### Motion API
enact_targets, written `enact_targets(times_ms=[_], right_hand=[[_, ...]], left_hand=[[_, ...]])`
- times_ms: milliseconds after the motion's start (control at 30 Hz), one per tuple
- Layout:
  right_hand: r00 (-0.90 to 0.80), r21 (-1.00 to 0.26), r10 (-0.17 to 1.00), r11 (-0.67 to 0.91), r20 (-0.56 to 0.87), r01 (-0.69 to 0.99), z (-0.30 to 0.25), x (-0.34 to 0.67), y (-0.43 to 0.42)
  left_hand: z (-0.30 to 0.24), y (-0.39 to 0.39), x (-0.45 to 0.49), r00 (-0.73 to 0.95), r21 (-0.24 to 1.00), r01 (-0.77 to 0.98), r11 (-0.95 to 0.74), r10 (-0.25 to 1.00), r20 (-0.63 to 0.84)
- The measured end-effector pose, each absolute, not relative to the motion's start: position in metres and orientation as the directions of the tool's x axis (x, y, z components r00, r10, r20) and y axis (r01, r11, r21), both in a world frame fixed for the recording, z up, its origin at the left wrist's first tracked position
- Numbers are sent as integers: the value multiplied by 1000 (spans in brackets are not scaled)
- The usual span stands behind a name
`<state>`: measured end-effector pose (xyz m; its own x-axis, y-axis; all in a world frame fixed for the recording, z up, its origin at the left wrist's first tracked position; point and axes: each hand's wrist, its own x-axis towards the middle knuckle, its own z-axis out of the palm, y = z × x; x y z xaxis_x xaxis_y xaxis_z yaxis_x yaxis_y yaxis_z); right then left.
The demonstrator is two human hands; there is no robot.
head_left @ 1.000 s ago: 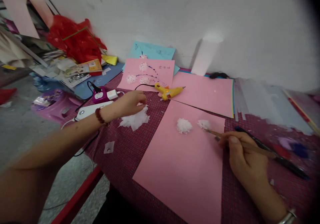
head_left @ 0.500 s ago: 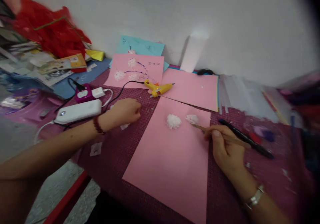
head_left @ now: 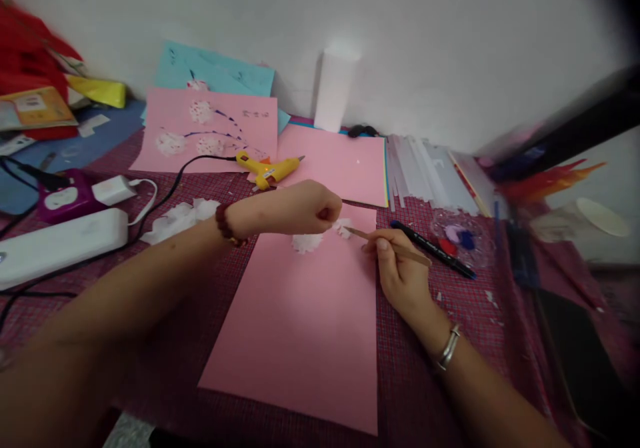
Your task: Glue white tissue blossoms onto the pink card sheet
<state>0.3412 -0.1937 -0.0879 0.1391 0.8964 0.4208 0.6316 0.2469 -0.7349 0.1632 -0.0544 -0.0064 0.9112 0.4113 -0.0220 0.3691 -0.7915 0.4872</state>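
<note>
A pink sheet (head_left: 300, 328) lies before me with two fluffy white paper tufts near its far edge. My left hand (head_left: 317, 208) is closed in a fist above them and partly covers the larger tuft (head_left: 306, 243). Whatever its fingers hold, if anything, is hidden. In my right hand (head_left: 400, 268) is a thin brown pointed stick (head_left: 411, 255), pinched like a pen. The stick's tip meets or nearly meets the smaller tuft (head_left: 342, 229), just beside my left fist.
Behind the sheet lies a yellow glue gun (head_left: 270, 170) with a black cord. Finished flower pictures (head_left: 170, 115) lean at the back. A power strip (head_left: 65, 241) and crumpled white paper (head_left: 175, 221) are leftward; a marker (head_left: 435, 249) and paint palette (head_left: 463, 235) are rightward.
My left hand has moved right, from beside the pink sheet to over the white tufts. The right hand keeps the stick at the smaller tuft. The view has turned rightward.
</note>
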Motion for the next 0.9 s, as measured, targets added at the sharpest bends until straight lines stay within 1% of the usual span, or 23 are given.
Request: enact_targets(times_ms=[100,233,433,567,667,800,900], right_hand=[[161,-755,900,231,406,613,-88,342,-193],[168,-776,906,222,387,590,-89,342,-191],[184,-789,905,216,382,575,-87,341,-190],[185,-789,909,207,374,578,-87,341,-191],[186,-783,912,193,365,591,-88,341,-191],[183,-774,910,196,372,602,-86,340,-192],[209,-794,894,221,398,566,-83,338,-195]], left_hand=[[-19,-46,172,923,573,319,-755,384,-8],[-37,-38,174,920,701,310,-642,389,-51],[-55,-35,175,922,778,317,-543,369,-118],[-52,-35,175,928,849,312,-427,328,-175],[-51,-35,176,911,838,340,-428,371,-180],[-54,-34,179,874,745,369,-556,479,-76],[-58,-34,182,872,707,354,-612,489,-14]])
